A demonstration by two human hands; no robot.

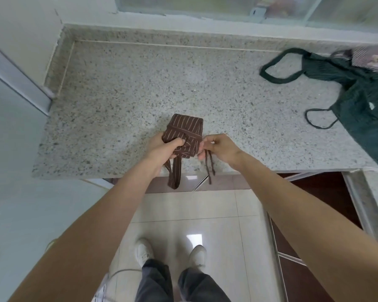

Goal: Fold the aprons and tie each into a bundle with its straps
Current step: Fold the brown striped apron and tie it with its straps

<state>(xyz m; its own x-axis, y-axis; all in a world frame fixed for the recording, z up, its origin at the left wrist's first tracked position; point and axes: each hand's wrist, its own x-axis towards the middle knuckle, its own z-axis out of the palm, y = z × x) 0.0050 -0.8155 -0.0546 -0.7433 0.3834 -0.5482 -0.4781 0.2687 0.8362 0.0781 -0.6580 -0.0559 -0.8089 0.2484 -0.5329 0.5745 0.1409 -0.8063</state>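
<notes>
On the speckled granite bench (118, 101), the left hand (162, 149) grips a folded brown striped apron bundle (184, 134); beside it, right hand (218, 148) fingers (202, 146) pinch its strap (ends dangling). A dark green apron (362, 101) lies well right of the bundle.

I'm seeing soft, even, slightly cool daylight with faint shadows. A bright glare patch sits on the floor tiles (194, 237) at lower centre. Wide-angle distortion bends the frame edges; the upper right looks soft.
</notes>
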